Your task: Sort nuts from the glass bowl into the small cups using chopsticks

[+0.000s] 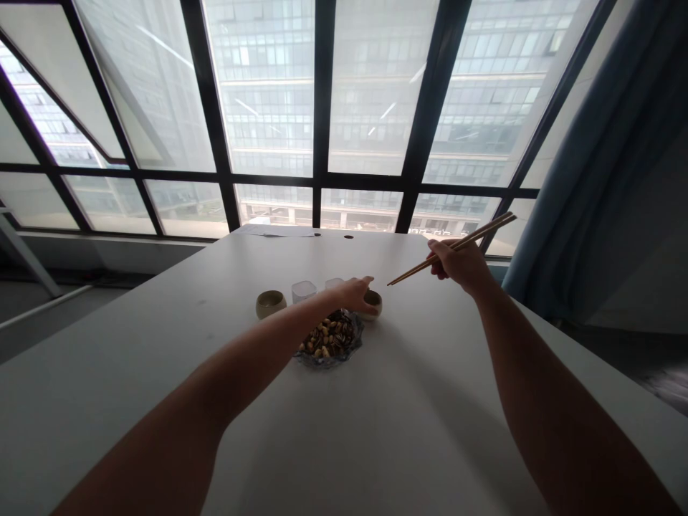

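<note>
My right hand [456, 264] holds a pair of wooden chopsticks [484, 229] above the right side of the table, their tips pointing left and down. My left hand [357, 294] reaches across to a small round bowl [375, 312], thumb and fingers apart at its left side and rim; whether it grips the bowl is unclear. Just below that hand, a clear crinkled dish [353, 350] holds nuts and dark seeds [329, 338], partly covered by my left forearm. A second round bowl [271, 304] stands to the left.
Two clear cups, one [304, 291] beside the left bowl and one [333, 283] behind my left hand, stand on the white table [344, 444]. Papers [274, 231] lie at its far edge, before windows. A blue curtain [570, 179] hangs right.
</note>
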### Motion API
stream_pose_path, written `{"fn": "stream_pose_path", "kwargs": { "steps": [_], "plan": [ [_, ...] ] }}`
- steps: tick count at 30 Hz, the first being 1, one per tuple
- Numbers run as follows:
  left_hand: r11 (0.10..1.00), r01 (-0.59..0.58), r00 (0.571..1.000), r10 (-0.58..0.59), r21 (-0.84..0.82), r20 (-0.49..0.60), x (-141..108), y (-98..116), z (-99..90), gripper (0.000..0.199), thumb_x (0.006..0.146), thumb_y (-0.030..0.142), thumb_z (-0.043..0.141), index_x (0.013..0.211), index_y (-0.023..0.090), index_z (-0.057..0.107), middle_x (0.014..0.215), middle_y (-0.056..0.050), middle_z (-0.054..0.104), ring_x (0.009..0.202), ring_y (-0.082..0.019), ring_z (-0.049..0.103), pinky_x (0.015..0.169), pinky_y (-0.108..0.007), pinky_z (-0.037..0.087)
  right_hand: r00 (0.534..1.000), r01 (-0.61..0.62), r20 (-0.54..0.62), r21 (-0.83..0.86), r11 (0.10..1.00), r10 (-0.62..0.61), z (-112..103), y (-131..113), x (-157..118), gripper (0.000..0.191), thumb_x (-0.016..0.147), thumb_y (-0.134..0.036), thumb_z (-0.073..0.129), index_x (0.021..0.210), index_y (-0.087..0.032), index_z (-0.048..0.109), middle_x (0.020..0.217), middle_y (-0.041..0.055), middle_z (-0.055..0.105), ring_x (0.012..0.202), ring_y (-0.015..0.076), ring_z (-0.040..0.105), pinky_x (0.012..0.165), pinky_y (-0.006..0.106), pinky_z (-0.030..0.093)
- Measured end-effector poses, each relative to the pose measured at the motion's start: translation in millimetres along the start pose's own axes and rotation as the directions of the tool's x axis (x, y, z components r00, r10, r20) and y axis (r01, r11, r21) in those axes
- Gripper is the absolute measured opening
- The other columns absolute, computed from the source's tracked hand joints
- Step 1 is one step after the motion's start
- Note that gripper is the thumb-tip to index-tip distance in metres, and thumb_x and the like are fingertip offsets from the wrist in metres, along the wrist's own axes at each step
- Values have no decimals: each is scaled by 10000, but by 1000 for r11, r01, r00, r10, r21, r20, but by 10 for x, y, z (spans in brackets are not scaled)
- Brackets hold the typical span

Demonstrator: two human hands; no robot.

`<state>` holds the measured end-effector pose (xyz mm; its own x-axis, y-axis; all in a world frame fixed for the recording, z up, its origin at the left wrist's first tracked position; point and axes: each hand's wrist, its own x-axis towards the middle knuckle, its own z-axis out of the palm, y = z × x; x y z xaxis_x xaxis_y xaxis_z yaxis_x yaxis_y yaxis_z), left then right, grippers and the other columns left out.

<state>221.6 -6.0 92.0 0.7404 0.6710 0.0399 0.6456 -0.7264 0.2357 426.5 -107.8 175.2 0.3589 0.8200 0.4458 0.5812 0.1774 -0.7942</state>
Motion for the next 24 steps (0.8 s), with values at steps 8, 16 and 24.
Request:
{"fn": "stream_pose_path", "kwargs": {
  "steps": [8,16,24],
  "plan": [
    [978,-190,861,210,90,-464,-1154,-571,-310,243,941,347,549,1051,168,672,1100,-110,715,1045,-239,641,940,-380,474,959,190,175,195,962,-225,339,-230,-196,544,799,-674,681,629,-157,654,452,32,608,363,108,540,366,209,440],
    [986,-126,803,167,110,-572,-2192,-1046,153,465,992,362,425,562,188,405,547,21,454,488,-99,374,519,-249,272,776,103,582,264,959,-243,1221,-227,-755,568,799,-735,619,675,-181,643,528,30,652,435,125,583,412,219,463],
    [996,4,915,-39,-89,-402,-2199,-1042,362,514,989,431,392,540,180,371,515,22,418,488,-93,319,551,-259,253,769,184,578,208,961,-272,1360,-122,-897,486,847,-643,622,637,-206,572,531,19,639,469,134,574,439,224,436]
  ]
}}
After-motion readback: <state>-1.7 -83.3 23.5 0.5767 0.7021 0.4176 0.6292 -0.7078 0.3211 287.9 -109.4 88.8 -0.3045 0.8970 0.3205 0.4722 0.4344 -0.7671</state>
